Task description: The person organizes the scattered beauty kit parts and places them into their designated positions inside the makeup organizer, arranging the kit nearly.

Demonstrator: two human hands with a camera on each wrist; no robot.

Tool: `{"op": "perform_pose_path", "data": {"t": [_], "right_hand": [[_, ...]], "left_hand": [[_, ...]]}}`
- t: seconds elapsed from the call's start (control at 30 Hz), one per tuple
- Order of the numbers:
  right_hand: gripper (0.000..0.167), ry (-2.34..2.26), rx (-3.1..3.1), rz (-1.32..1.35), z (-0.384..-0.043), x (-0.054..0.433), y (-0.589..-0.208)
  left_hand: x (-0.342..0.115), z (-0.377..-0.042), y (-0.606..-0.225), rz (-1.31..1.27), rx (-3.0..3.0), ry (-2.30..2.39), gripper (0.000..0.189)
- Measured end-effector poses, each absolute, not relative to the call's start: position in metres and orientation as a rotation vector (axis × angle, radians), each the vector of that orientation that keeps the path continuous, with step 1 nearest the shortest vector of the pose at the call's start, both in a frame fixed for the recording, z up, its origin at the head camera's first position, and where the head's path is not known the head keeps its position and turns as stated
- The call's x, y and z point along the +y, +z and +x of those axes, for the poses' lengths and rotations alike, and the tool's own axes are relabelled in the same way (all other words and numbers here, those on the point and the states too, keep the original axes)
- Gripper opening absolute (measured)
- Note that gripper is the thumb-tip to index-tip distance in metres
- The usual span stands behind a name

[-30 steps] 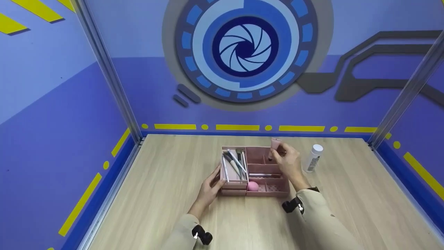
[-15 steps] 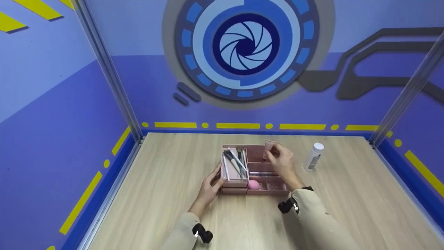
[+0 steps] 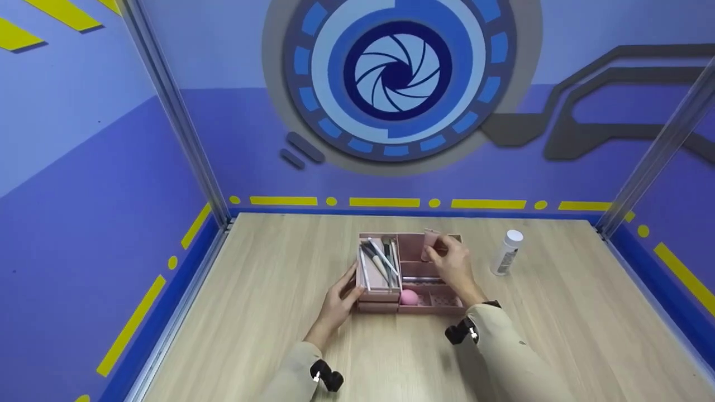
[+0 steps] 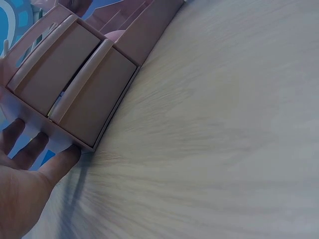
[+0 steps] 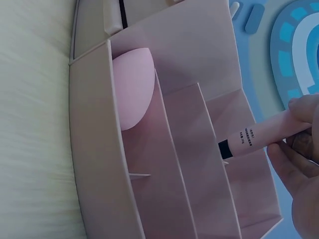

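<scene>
A pink cosmetics organizer (image 3: 438,310) with two drawers and stepped compartments stands mid-table. My right hand (image 3: 455,267) pinches a pink squeeze tube (image 5: 256,134) near its flat end, above the organizer's rear compartment. The tube's black cap (image 5: 226,149) points down toward that compartment. Against the organizer's left side rest the spread fingertips of my left hand (image 3: 334,306); the left wrist view shows them beside the drawers (image 4: 94,94). A pink makeup sponge (image 5: 135,89) sits in the front compartment. Several makeup brushes (image 3: 379,262) lie in the top left tray.
A white bottle (image 3: 507,254) with a white cap stands upright to the right of the organizer. Metal posts (image 3: 190,139) and blue printed walls border the wooden table (image 3: 251,312). A thin rod (image 3: 420,279) lies in the organizer's middle compartment.
My right hand has carried the tube left, toward the middle of the rear compartment, and slightly down. The left hand has stayed against the organizer.
</scene>
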State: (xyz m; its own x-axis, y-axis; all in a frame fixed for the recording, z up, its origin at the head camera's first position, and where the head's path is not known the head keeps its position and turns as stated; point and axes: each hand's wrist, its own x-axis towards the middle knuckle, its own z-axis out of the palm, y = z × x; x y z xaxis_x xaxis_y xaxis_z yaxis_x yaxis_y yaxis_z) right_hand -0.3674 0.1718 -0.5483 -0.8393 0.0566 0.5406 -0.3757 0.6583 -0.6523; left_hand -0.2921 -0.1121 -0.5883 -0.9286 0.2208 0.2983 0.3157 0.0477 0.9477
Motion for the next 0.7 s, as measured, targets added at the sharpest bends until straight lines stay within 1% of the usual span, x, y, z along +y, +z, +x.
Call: {"op": "perform_pose_path", "data": {"t": [0.43, 0.7], "right_hand": [[0.024, 1.131, -2.397, 0.135, -0.373, 0.171, -0.551], [0.018, 1.091, -2.424, 0.134, -0.374, 0.169, -0.562]], "left_hand": [[-0.112, -0.292, -0.587, -0.542, -2.211, -2.074, 0.059], [-0.112, -0.290, -0.586, -0.553, -2.212, -2.042, 0.059]]}}
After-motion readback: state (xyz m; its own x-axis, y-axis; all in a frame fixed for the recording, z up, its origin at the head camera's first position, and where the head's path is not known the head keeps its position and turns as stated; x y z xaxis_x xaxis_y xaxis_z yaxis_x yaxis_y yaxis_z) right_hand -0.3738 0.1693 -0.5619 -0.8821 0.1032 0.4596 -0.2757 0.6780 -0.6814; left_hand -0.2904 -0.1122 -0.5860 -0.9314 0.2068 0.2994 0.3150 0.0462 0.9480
